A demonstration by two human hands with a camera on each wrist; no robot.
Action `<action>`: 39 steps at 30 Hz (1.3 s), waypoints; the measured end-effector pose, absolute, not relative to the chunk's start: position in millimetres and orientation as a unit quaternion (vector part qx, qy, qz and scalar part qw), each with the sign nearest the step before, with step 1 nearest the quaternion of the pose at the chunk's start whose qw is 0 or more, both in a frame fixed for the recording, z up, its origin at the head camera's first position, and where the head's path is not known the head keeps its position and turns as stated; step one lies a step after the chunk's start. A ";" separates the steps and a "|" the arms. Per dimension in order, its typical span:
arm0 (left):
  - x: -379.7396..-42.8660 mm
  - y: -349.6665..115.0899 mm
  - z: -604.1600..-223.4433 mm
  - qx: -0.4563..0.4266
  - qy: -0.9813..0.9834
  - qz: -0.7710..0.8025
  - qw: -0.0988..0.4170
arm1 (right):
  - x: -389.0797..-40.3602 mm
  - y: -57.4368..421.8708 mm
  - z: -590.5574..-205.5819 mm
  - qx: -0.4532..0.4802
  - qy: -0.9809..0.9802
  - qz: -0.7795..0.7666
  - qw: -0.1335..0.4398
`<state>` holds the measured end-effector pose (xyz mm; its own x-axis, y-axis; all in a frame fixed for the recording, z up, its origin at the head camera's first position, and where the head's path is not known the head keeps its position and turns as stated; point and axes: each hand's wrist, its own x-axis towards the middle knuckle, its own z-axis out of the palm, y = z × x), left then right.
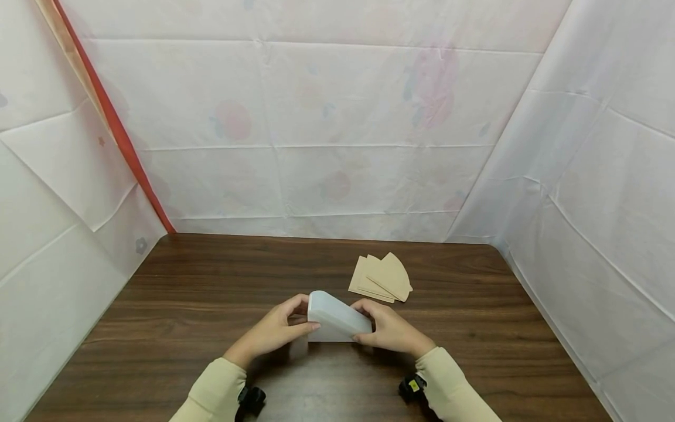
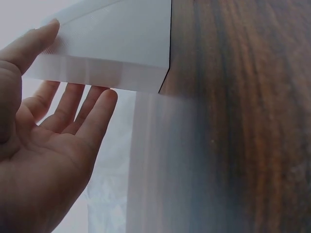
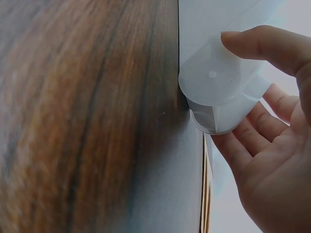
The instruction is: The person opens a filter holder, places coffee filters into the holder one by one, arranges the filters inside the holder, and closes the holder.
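A white, wedge-shaped plastic case [image 1: 337, 319] with a rounded top corner stands on the wooden table between both hands. At its taller end the left hand [image 1: 276, 329] grips it, thumb on the near face and fingers behind. In the left wrist view, the left thumb [image 2: 34, 46] presses the flat face of the case [image 2: 121, 36]. The right hand [image 1: 392, 328] holds the lower, right end. The right wrist view shows the right thumb [image 3: 257, 43] on the face near a rounded end with a small round mark, the other fingers curled along the far side.
Just beyond the right hand lies a fanned stack of tan paper coffee filters [image 1: 385, 278]. The dark wood table [image 1: 211, 281] is bordered at the back and both sides by hanging white printed cloth [image 1: 327, 117]. A red strip [image 1: 116, 123] runs down the left corner.
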<state>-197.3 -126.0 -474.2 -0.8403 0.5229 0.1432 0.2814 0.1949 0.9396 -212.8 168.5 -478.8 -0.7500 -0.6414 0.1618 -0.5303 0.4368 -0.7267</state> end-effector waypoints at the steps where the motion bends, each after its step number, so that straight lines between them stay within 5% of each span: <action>1: -197.0 -126.2 -474.0 0.262 0.767 0.576 0.104 | -212.7 168.6 -478.8 -0.347 0.845 -0.400 0.069; 21: -196.5 -126.5 -476.2 0.259 0.774 0.569 0.104 | -214.3 158.0 -457.8 -0.360 0.819 -0.441 0.078; 39: -195.5 -127.3 -476.2 0.261 0.765 0.577 0.119 | -213.3 125.9 -421.2 -0.406 0.822 -0.400 0.004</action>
<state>-195.5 -127.3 -476.2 -0.8359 0.5357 0.1193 0.2624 0.1991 0.9442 -213.3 125.9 -421.2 -0.6702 -0.6705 0.3183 -0.6640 0.3500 -0.6608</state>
